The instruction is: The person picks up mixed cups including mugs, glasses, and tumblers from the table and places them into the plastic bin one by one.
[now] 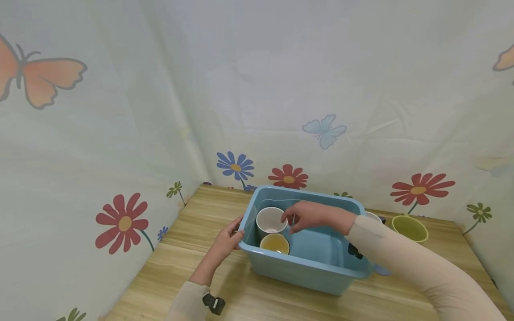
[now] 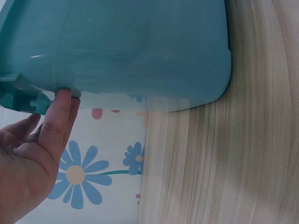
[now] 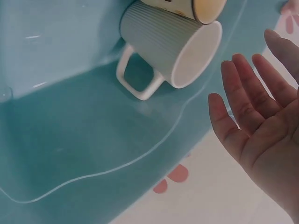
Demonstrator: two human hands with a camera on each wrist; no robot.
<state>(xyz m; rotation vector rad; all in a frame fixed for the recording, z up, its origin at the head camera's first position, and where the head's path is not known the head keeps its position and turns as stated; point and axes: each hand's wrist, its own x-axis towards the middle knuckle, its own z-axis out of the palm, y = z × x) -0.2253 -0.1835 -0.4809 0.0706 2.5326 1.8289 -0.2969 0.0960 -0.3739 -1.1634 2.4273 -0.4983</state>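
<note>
A blue plastic tub (image 1: 297, 267) stands on the wooden table, with two mugs at its left end. The ribbed white mug (image 3: 159, 42) has a squared handle; beside it is a mug with a yellow inside (image 1: 275, 244). At the tub's left rim, my left hand (image 1: 225, 243) grips the edge, its fingers reaching beneath the lip in the left wrist view. Over the tub, my right hand (image 1: 307, 216) hovers by the white mug's rim with loosely bent fingers and nothing in them. In the right wrist view its fingers are apart from the mug.
To the tub's right lies a yellow-green cup (image 1: 410, 228). A white item (image 1: 373, 217) shows partly behind the right sleeve, and a blue piece (image 1: 381, 269) sticks out by the tub's right end. A flower-printed sheet (image 1: 257, 111) hangs along the table's back and left.
</note>
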